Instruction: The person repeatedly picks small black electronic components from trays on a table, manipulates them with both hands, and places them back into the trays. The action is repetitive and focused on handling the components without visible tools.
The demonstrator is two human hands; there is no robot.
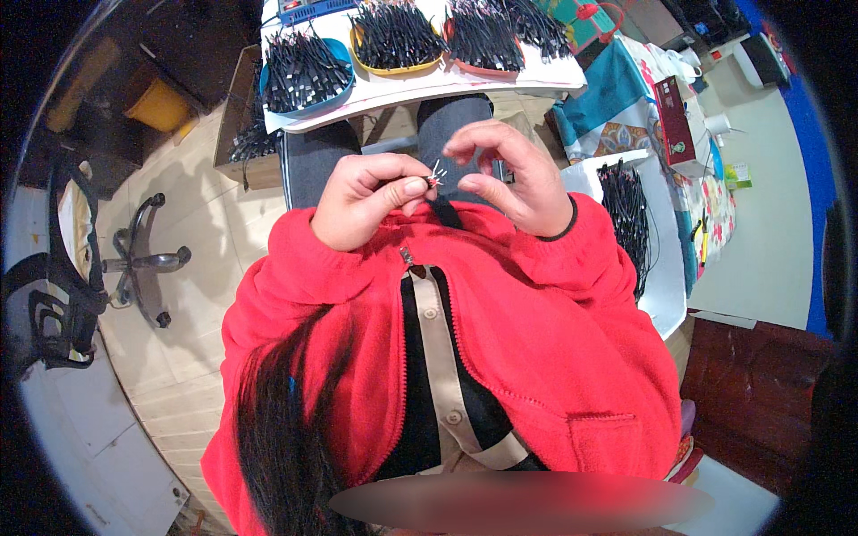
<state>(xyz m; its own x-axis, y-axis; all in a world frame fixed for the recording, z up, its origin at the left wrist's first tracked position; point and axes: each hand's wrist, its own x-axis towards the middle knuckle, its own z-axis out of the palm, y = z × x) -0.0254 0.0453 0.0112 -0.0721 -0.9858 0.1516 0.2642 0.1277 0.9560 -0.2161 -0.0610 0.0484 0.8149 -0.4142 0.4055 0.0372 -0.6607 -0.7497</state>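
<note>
My left hand (374, 198) pinches the end of a black cable (443, 213) between thumb and forefinger. Several thin wire ends (438, 173), whitish with a bit of red at their base, fan out past the fingertips. Just to the right, my right hand (514, 174) is raised with thumb and fingers curved and apart, with nothing visible between them. A small gap separates it from the wires. Both hands are held above my lap, in front of the red jacket.
Ahead, a white table holds black cable bundles in a blue tray (347, 86), a yellow tray (427, 68) and a red tray (509, 70). More black cables (626, 214) lie in a white box (668, 299) at right. A cardboard box (261, 170) stands left on the floor.
</note>
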